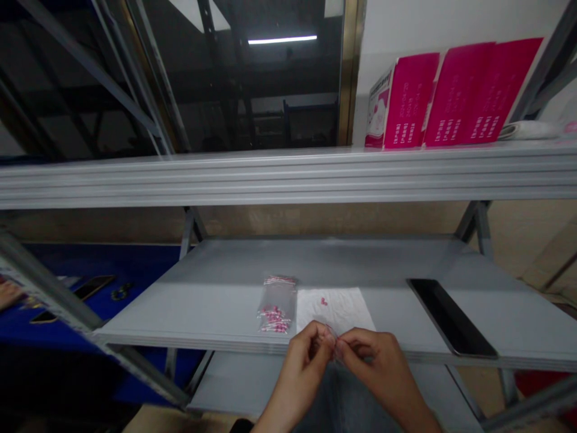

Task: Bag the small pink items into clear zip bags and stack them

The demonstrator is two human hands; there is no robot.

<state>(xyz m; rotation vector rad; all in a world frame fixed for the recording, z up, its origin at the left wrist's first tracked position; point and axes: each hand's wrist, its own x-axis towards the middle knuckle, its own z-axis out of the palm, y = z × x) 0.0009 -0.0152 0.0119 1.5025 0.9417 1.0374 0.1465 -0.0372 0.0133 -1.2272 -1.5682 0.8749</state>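
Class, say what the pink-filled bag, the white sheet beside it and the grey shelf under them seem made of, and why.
The bag looks like thin clear plastic: glossy, see-through, creased. The sheet seems matte paper or tissue, opaque and soft-looking. The shelf looks like painted metal, smooth with a dull sheen; plastic is possible.

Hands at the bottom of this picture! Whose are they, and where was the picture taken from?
This picture comes from a camera worn on a person's head, so you see what they see, looking down. Those are their own left hand and right hand. Their fingertips pinch a small clear piece, too small to tell exactly what it is. In front of them, on a grey metal shelf, lie a clear bag of little pink-and-white pieces, a white sheet with tiny pink bits, and a flat black slab.
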